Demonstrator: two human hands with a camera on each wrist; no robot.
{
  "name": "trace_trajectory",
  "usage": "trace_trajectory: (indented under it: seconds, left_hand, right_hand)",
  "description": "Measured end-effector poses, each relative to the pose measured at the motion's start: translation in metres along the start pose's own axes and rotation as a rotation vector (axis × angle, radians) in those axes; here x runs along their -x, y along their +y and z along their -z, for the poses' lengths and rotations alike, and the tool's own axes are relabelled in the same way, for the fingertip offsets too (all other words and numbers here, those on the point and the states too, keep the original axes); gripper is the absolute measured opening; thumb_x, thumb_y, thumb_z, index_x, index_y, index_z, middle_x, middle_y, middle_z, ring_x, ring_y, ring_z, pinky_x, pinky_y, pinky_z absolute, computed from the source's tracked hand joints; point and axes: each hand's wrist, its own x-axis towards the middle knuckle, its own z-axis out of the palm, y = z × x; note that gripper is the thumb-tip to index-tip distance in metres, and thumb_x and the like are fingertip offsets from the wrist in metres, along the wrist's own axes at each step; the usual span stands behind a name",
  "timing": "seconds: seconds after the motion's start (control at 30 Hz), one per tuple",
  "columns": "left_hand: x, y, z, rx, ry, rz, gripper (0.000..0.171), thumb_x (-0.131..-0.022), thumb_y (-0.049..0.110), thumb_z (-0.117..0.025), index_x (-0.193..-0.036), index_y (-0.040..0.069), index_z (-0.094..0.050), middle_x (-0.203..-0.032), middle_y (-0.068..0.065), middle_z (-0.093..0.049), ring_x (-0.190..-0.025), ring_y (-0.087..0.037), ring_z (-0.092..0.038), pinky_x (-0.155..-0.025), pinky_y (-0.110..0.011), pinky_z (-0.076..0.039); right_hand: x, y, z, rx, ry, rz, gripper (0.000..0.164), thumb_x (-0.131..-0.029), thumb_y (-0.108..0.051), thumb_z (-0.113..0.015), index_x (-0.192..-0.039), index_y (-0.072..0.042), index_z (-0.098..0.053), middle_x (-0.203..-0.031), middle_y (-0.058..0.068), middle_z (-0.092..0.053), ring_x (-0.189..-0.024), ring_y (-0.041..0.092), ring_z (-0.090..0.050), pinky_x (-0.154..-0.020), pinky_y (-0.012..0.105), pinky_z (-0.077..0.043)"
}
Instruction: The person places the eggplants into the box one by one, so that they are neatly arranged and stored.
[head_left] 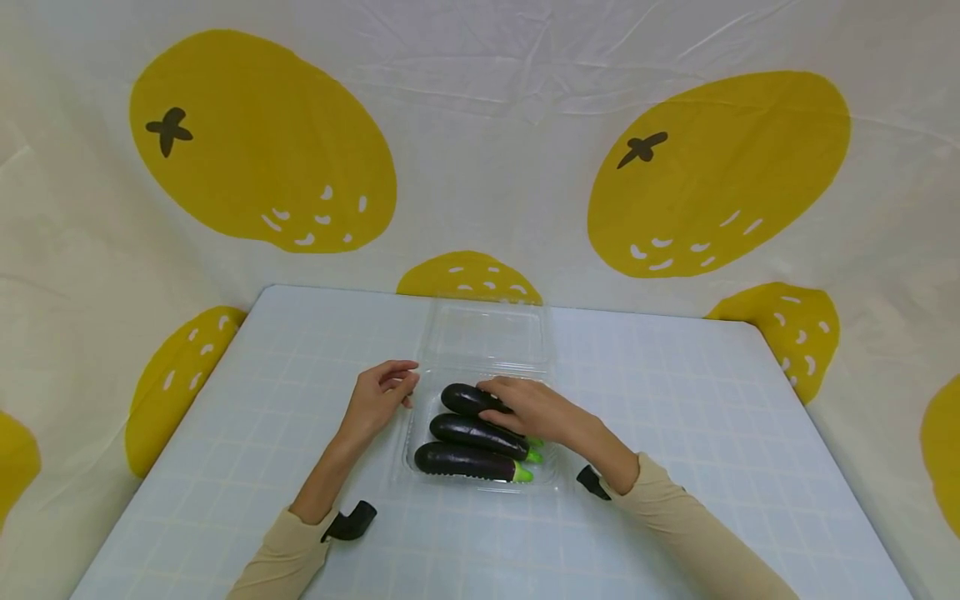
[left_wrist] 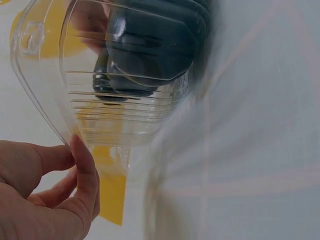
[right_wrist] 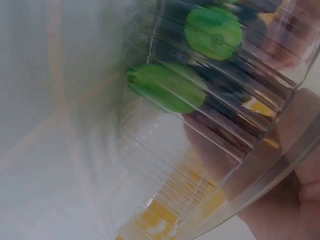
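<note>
Three dark purple eggplants lie side by side in a clear plastic clamshell container [head_left: 409, 450], whose hinged lid [head_left: 487, 333] is folded back away from me. My right hand [head_left: 536, 408] reaches over the right side and grips the farthest eggplant [head_left: 459, 398], covering its stem end. Nearer me are the middle eggplant [head_left: 472, 432] and the nearest eggplant [head_left: 463, 460], their green caps to the right. At the container's far left corner, my left hand [head_left: 377, 402] pinches the rim between thumb and index finger. Green stem ends [right_wrist: 167, 87] show through the ribbed wall in the right wrist view.
A pale checked cloth covers the table [head_left: 300, 358]. Behind it hangs a white sheet printed with large yellow fruits [head_left: 262, 142]. A black wrist mount [head_left: 352, 522] sticks out from the left sleeve, and another black mount [head_left: 592, 482] from the right.
</note>
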Motion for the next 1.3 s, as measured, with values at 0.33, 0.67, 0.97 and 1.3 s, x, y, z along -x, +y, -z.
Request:
trace_trajectory:
  seconds: [0.33, 0.67, 0.97, 1.3]
  left_hand:
    - [-0.001, 0.001, 0.000, -0.004, -0.008, -0.008, 0.031, -0.101, 0.012, -0.068, -0.126, -0.007, -0.066, -0.106, -0.024, -0.067, -0.066, -0.016, -0.063, -0.065, -0.026, -0.056]
    - [-0.003, 0.006, -0.001, -0.040, -0.007, 0.014, 0.030, -0.102, 0.012, -0.066, -0.126, -0.005, -0.066, -0.105, -0.023, -0.067, -0.067, -0.017, -0.063, -0.066, -0.026, -0.057]
    - [-0.005, 0.010, 0.001, -0.100, -0.005, 0.034, 0.034, -0.103, 0.016, -0.065, -0.130, -0.005, -0.063, -0.108, -0.022, -0.068, -0.072, -0.020, -0.066, -0.071, -0.032, -0.060]
    - [-0.012, 0.011, 0.000, -0.149, 0.019, 0.013, 0.040, -0.103, 0.016, -0.064, -0.135, -0.007, -0.057, -0.109, -0.023, -0.068, -0.080, -0.025, -0.069, -0.069, -0.033, -0.061]
  right_hand:
    - [0.003, 0.004, 0.000, -0.013, -0.005, 0.022, 0.037, -0.102, -0.020, -0.067, -0.133, 0.001, -0.061, -0.122, 0.011, -0.069, -0.108, 0.023, -0.068, -0.093, 0.036, -0.056]
    - [0.015, 0.008, 0.007, -0.031, 0.062, 0.034, 0.032, -0.102, -0.017, -0.066, -0.129, 0.001, -0.065, -0.122, 0.012, -0.069, -0.111, 0.025, -0.066, -0.094, 0.038, -0.055]
    - [0.030, 0.020, 0.016, 0.028, 0.228, 0.060, 0.027, -0.095, -0.009, -0.074, -0.120, 0.001, -0.069, -0.117, 0.010, -0.069, -0.109, 0.025, -0.064, -0.091, 0.038, -0.057]
    - [0.039, 0.039, 0.013, 0.077, 0.454, 0.078, 0.028, -0.089, -0.001, -0.079, -0.114, -0.002, -0.069, -0.118, 0.013, -0.064, -0.113, 0.030, -0.057, -0.094, 0.043, -0.053]
